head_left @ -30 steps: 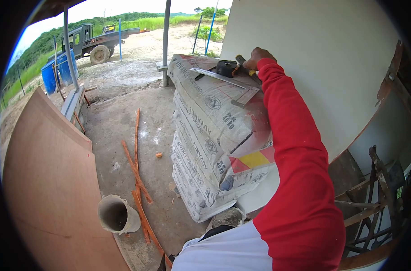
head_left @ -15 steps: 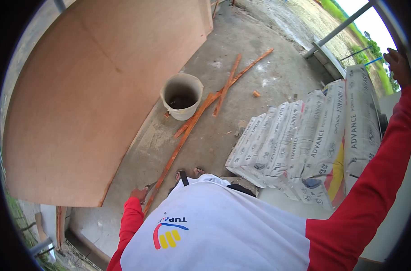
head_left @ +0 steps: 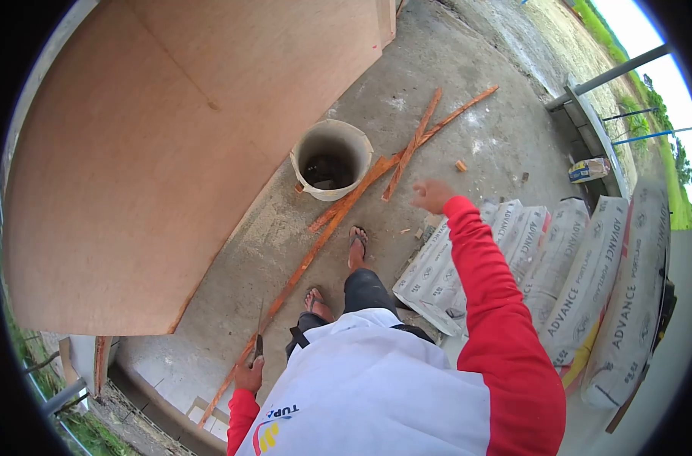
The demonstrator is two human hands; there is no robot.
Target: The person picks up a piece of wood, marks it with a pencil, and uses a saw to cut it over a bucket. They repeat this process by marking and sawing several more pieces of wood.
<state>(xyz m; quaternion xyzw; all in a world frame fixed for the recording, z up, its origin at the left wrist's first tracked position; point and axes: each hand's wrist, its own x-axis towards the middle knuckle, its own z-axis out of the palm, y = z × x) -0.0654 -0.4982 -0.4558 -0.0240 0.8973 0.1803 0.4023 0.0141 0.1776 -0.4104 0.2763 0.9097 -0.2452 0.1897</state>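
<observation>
My left hand (head_left: pixel 247 374), low at the left beside the white shirt, is closed around a dark-handled tool with a thin pointed blade (head_left: pixel 259 343). The blade points forward, next to a long reddish wooden strip (head_left: pixel 289 283) on the floor. My right hand (head_left: pixel 435 195) is stretched out in front of me in a red sleeve, its fingers apart and nothing seen in them. In view it lies between the crossed wooden strips (head_left: pixel 411 144) and the row of cement bags (head_left: pixel 577 285).
A pale bucket (head_left: pixel 332 161) with dark contents stands on the concrete floor, beside a large plywood sheet (head_left: pixel 133 175) at the left. A small wood offcut (head_left: pixel 460 166) lies beyond the strips. Another bag (head_left: pixel 589 170) sits by the low block wall (head_left: pixel 593 121).
My right hand has swung from the far right edge inward, to in front of me. One foot is now forward of the other. The blade in my left hand shows more clearly.
</observation>
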